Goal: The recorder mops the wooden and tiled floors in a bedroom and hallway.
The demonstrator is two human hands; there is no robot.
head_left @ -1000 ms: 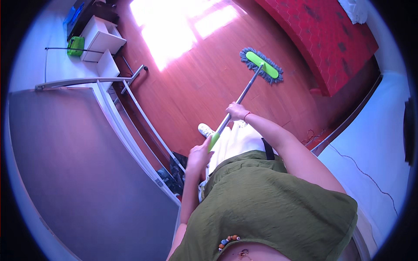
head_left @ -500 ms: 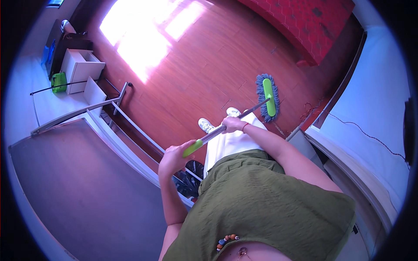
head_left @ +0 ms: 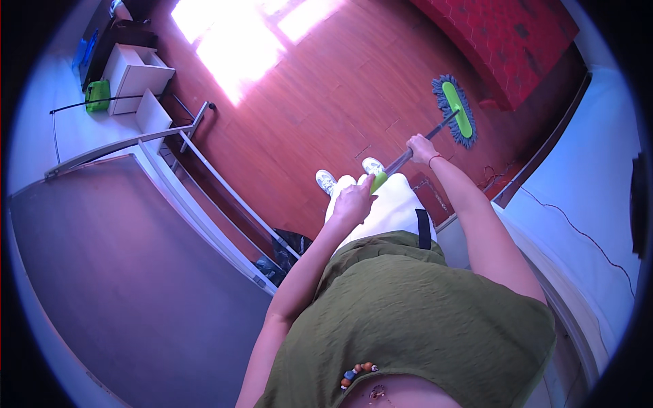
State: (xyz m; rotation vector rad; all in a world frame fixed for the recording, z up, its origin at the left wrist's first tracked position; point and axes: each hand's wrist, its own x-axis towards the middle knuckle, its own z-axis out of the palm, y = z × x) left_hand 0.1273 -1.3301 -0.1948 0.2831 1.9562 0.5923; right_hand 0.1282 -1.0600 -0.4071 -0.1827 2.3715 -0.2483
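A mop (head_left: 457,112) with a green plate and a grey-blue fringed pad lies flat on the reddish-brown wood floor (head_left: 306,115), ahead of me to the right. Its metal pole slants back toward my body. Around the green grip at the pole's near end my left hand (head_left: 355,202) is closed. Farther down the pole, nearer the mop head, my right hand (head_left: 422,147) is wrapped round the bare metal. A red string circles the right wrist.
To my left stands a wheeled frame with a large dark board (head_left: 136,272). Beyond it are a white cabinet (head_left: 136,75) and a green box (head_left: 97,95). A red hexagon-patterned surface (head_left: 510,47) is at the far right. Cables (head_left: 493,178) lie near the right wall, and a black bag (head_left: 289,243) sits beside the frame.
Both hands have pushed the mop forward and to the right. The mop head has slid toward the red patterned surface, and my left hand has come across in front of my legs.
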